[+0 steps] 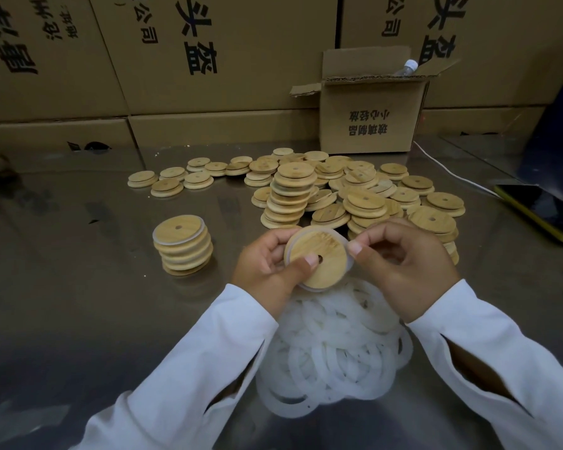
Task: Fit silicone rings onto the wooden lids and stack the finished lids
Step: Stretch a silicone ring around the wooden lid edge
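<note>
Two hands grip one lid; stack, perhaps five.

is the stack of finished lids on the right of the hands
No, the finished stack stands left of the left hand, which grips a lid while the right hand pinches its ring.

Pale, honey-toned bamboo lids with streaked grain lie on a dull grey metal surface, beside translucent milky-white silicone rings. Brown cardboard boxes carry bold black characters. White sleeves frame the scene; a black phone shows a yellow-green edge.
</note>
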The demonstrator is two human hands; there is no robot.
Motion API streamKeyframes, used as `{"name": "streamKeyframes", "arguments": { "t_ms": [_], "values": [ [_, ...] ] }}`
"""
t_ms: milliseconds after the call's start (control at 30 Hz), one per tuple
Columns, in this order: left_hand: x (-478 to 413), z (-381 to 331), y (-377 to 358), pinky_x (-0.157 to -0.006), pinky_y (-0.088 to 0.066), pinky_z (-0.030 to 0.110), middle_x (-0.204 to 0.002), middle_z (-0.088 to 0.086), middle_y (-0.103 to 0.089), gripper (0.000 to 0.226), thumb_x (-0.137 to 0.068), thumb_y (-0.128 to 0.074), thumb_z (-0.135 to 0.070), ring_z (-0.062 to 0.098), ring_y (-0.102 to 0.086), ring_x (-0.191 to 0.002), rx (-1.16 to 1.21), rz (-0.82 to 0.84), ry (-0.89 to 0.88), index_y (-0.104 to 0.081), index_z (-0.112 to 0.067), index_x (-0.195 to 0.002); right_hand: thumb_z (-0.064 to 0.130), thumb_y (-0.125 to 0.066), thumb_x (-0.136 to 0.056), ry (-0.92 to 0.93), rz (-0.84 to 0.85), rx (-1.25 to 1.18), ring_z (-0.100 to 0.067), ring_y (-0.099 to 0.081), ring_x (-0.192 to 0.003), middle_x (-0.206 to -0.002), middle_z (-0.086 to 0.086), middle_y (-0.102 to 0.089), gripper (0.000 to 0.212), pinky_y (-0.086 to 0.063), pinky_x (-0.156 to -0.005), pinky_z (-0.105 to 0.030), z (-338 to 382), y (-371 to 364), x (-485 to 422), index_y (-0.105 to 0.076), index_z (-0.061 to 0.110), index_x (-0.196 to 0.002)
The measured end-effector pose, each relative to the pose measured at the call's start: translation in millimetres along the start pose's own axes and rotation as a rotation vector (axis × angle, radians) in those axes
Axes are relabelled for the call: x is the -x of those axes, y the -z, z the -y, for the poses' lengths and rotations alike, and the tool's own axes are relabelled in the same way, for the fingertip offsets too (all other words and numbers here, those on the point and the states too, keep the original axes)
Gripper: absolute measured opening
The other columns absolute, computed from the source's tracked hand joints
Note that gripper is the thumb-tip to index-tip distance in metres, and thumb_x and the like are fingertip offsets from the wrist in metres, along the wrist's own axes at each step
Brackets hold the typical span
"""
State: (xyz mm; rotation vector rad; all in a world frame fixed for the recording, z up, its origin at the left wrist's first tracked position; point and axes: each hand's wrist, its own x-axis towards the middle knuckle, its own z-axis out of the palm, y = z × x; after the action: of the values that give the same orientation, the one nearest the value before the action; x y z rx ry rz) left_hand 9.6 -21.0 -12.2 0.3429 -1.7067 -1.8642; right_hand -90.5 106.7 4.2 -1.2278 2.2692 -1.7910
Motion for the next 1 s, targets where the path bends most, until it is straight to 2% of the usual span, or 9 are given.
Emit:
{"name": "streamKeyframes", "arguments": {
  "t_ms": [167,233,300,400,533,667,833,900,1000],
  "values": [
    [-3,3,2,-0.080,-0.053,0.041,-0.091,0.010,-0.071,0.038,-0.060,-0.068,-0.012,0.027,-0.067,-0.087,0.066,-0.078,0.021,-0.062,-0.012,-0.097,0.022,-0.068,-0.074,-0.091,-0.023,-0.089,-0.014,-0.060,-0.068,-0.073,0.007,-0.064,0.008,-0.049,-0.064,-0.023,0,-5,3,-0.062,0.027,-0.073],
    [-3,2,1,-0.072,-0.056,0.036,-0.087,0.009,-0.072,0.042,-0.057,-0.074,0.000,0.024,-0.067,-0.082,0.133,-0.079,0.029,-0.062,-0.011,-0.096,0.021,-0.068,-0.075,-0.116,-0.016,-0.113,-0.013,-0.061,-0.068,-0.074,0.008,-0.064,0.010,-0.050,-0.066,-0.024,-1,-7,3,-0.062,0.028,-0.076],
    [-3,1,0,-0.063,-0.057,0.029,-0.081,0.007,-0.072,0.040,-0.058,-0.070,-0.003,0.019,-0.068,-0.075,0.230,-0.058,0.040,-0.061,-0.008,-0.097,0.019,-0.067,-0.076,-0.110,-0.007,-0.117,-0.010,-0.062,-0.067,-0.071,0.009,-0.066,0.012,-0.051,-0.066,-0.023,-2,-7,4,-0.063,0.031,-0.074],
    [-2,1,-2,-0.062,-0.056,0.026,-0.081,0.007,-0.071,0.041,-0.058,-0.064,-0.007,0.018,-0.068,-0.074,0.273,-0.034,0.040,-0.059,-0.006,-0.099,0.019,-0.067,-0.077,-0.074,-0.006,-0.119,-0.005,-0.063,-0.069,-0.075,0.015,-0.068,0.017,-0.052,-0.069,-0.021,0,-5,5,-0.065,0.034,-0.070],
    [-1,1,-2,-0.065,-0.056,0.028,-0.084,0.008,-0.071,0.045,-0.058,-0.075,0.003,0.021,-0.067,-0.078,0.220,-0.040,0.020,-0.059,-0.007,-0.099,0.015,-0.067,-0.077,-0.044,-0.027,-0.135,-0.001,-0.064,-0.070,-0.072,0.021,-0.068,0.024,-0.051,-0.067,-0.012,2,-6,5,-0.065,0.036,-0.067],
    [0,2,-2,-0.079,-0.053,0.040,-0.089,0.007,-0.071,0.038,-0.062,-0.067,-0.014,0.026,-0.065,-0.088,0.083,-0.068,-0.062,-0.058,-0.011,-0.098,0.010,-0.067,-0.079,-0.060,-0.050,-0.176,-0.005,-0.065,-0.062,-0.069,0.010,-0.070,0.018,-0.050,-0.061,-0.012,2,-9,8,-0.068,0.027,-0.073],
    [2,0,-4,-0.068,-0.053,0.026,-0.085,0.000,-0.071,0.034,-0.063,-0.066,-0.016,0.013,-0.067,-0.081,0.008,-0.068,-0.134,-0.057,-0.015,-0.095,0.011,-0.067,-0.079,-0.110,-0.062,-0.293,-0.006,-0.066,-0.059,-0.072,0.010,-0.071,0.017,-0.051,-0.059,-0.013,4,-11,9,-0.067,0.028,-0.081],
    [2,-1,-5,-0.066,-0.052,0.022,-0.086,-0.001,-0.070,0.034,-0.063,-0.066,-0.015,0.011,-0.067,-0.080,-0.005,-0.059,-0.150,-0.056,-0.015,-0.096,0.012,-0.067,-0.079,-0.067,-0.044,-0.250,-0.005,-0.067,-0.068,-0.075,0.009,-0.072,0.024,-0.054,-0.067,-0.018,4,-12,10,-0.066,0.032,-0.091],
    [4,-1,-7,-0.063,-0.051,0.019,-0.084,-0.002,-0.070,0.032,-0.064,-0.065,-0.013,0.008,-0.066,-0.076,-0.002,-0.041,-0.164,-0.055,-0.014,-0.095,0.018,-0.067,-0.080,0.058,-0.092,-0.008,-0.001,-0.065,-0.078,-0.082,0.017,-0.069,0.027,-0.052,-0.074,-0.018,3,-11,13,-0.067,0.033,-0.102]
  ]
}}
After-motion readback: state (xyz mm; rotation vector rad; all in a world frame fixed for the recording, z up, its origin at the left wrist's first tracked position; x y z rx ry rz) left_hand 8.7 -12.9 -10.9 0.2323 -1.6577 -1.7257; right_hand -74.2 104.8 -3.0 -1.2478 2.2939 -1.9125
